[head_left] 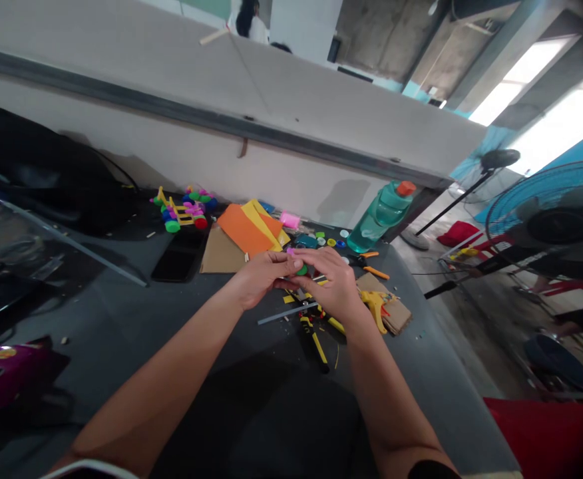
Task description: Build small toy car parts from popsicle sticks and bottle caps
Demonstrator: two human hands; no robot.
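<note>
My left hand (261,276) and my right hand (332,278) meet over the middle of the dark table. Between their closed fingers is a small green and purple piece (301,269), mostly covered by the fingertips. Below the hands lie yellow-and-black pliers (314,340) and a translucent glue stick (286,313). A yellow glue gun (374,309) rests on cardboard to the right of my right hand. Orange sheets (244,228) and yellow sheets lie on brown cardboard (219,253) beyond my left hand.
A teal bottle (382,216) stands at the back right, near orange-handled pliers (377,272). Several coloured caps lie beside it. A phone (176,256) and colourful toy assemblies (184,211) are at the left. A fan (556,219) stands right of the table.
</note>
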